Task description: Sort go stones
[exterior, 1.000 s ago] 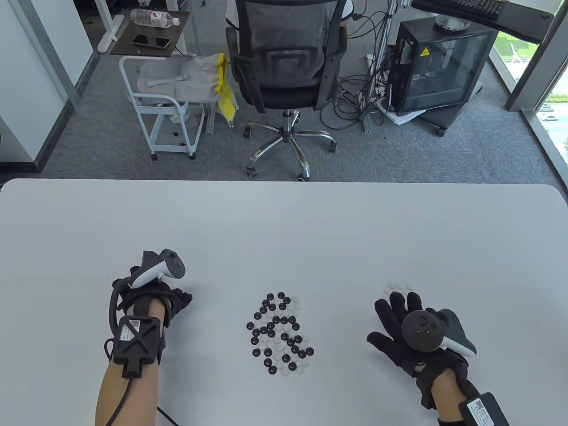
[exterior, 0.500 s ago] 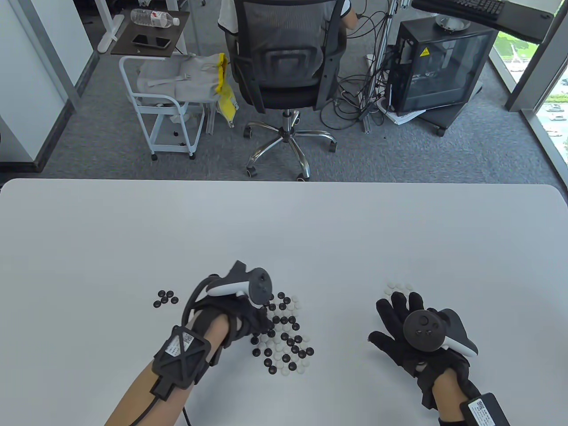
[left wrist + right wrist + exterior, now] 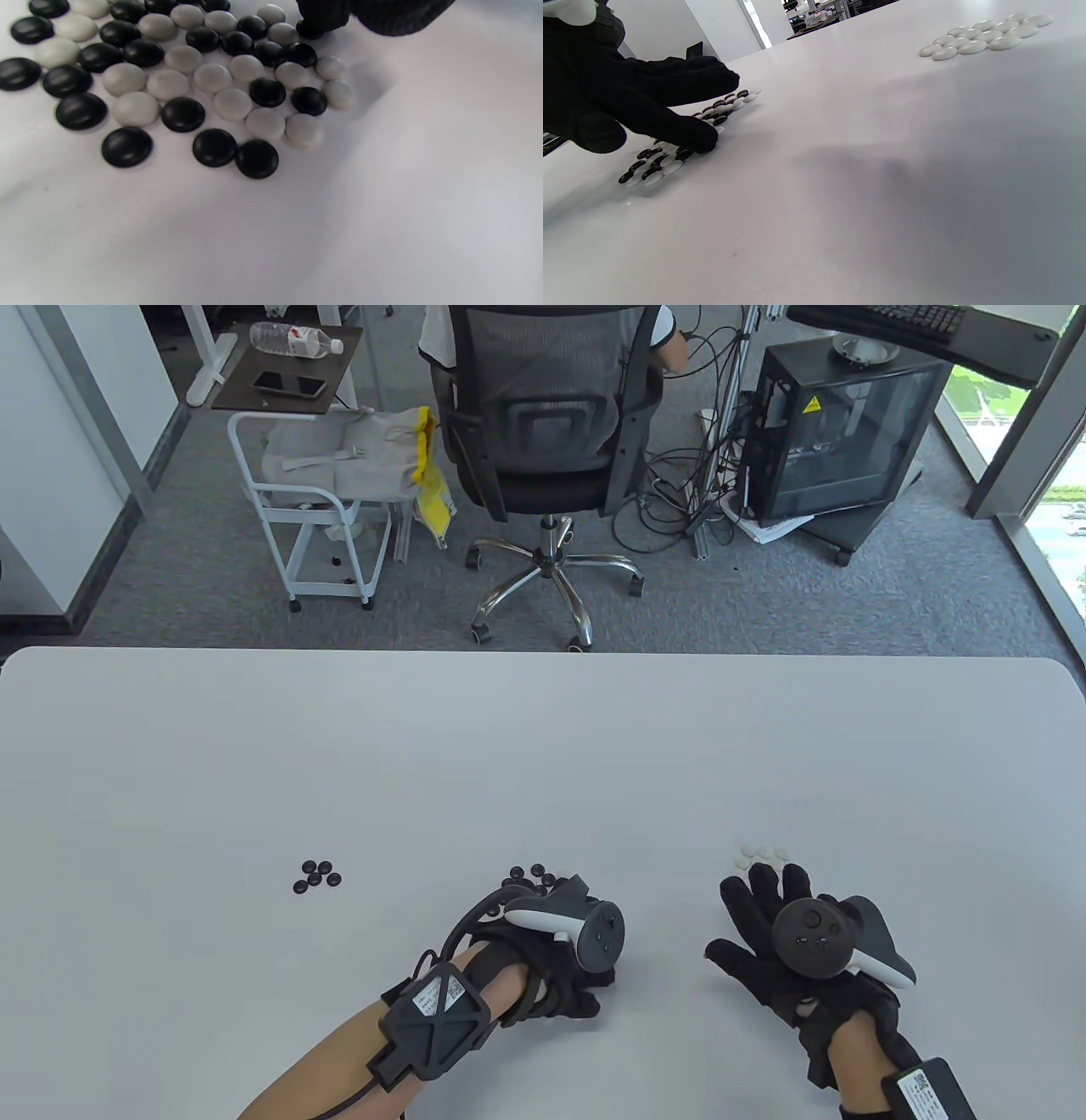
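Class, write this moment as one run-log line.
left hand: over mixed pile, reaching | right hand: flat on table near white stones | black stones: sorted left

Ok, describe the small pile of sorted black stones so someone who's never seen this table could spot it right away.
On the white table, look left of the left hand, which covers the big mixed pile. The small black cluster lies alone there, all black, while the right-side group beyond the right hand is all white.
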Tool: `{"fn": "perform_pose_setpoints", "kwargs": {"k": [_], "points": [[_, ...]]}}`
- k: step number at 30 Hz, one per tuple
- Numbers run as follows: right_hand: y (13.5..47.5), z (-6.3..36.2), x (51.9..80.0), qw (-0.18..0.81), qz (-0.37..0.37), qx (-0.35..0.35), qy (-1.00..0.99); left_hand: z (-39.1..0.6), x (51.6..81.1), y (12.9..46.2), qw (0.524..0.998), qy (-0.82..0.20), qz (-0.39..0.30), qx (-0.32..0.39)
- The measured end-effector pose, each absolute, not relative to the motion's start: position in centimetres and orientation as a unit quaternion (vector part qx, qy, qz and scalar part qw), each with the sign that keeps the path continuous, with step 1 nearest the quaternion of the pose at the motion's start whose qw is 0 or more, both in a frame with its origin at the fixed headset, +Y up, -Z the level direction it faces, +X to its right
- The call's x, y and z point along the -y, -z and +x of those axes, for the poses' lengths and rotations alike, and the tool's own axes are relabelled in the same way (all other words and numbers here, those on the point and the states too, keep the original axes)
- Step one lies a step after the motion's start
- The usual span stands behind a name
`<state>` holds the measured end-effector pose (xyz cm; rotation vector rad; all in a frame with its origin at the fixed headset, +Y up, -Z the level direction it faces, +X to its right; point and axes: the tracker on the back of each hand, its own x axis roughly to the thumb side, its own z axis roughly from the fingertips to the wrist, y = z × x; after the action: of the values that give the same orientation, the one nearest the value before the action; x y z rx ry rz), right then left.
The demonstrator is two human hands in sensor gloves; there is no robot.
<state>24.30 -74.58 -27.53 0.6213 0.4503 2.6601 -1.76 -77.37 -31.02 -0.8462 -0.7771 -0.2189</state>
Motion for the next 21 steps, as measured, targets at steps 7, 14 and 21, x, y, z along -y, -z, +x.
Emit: {"fn": "perform_pose_setpoints", "kwargs": {"k": [7, 14, 21], "points": [[27.5, 24.3, 74.8, 0.184, 0.216, -0.167, -0.944, -0.8, 77.8, 39.8, 0.875, 0.013, -0.416, 0.246], [27.5, 24.6, 74.7, 0.188, 0.213, -0.165, -0.945, -8.0, 77.0, 44.6, 0.905, -0.036, -0.416, 0.086], [27.4, 24.3, 74.6, 0.184, 0.218, -0.163, -0.944, -19.6, 76.5, 44.4, 0.903, -0.091, -0.416, -0.048]]}}
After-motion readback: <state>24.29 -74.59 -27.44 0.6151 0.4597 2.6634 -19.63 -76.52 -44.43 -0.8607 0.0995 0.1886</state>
